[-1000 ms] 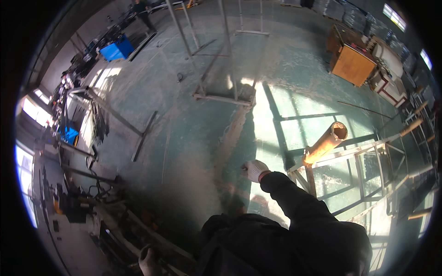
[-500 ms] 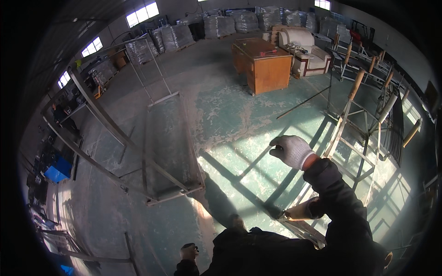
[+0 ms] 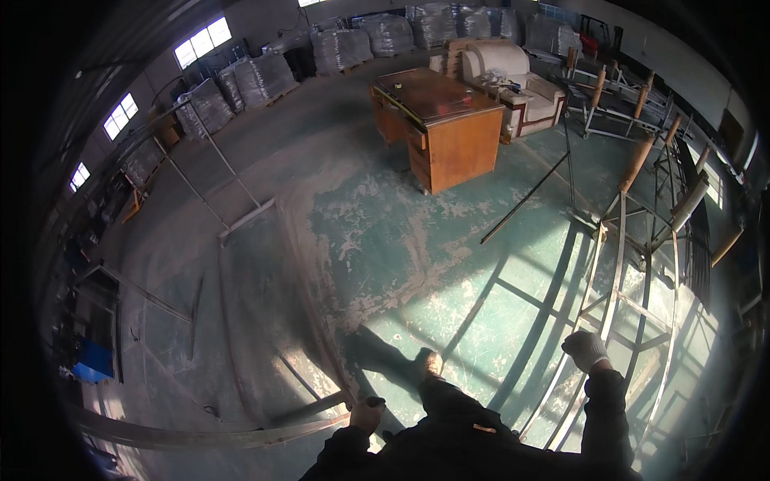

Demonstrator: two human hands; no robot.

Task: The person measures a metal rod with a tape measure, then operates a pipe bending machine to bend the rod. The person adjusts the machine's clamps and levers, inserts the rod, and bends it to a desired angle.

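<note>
Our right hand (image 3: pixel 584 349), gloved, is clenched on a rail of the curved metal frame (image 3: pixel 613 297) standing just ahead-right of us. Left hand (image 3: pixel 366 414) grips a small dark obj, can't tell what, beside a metal bar (image 3: pixel 200 437) lying to its left. Wooden worktop (image 3: pixel 439 112) stands far ahead of both hands.

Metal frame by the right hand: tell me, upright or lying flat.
Upright, slightly leaning: the frame rises off the floor, its shadow beside it; the right hand grips it.

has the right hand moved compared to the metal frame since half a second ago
Yes. The right hand has dropped lower and closer to the curved metal frame, which it now touches or grips.
</note>
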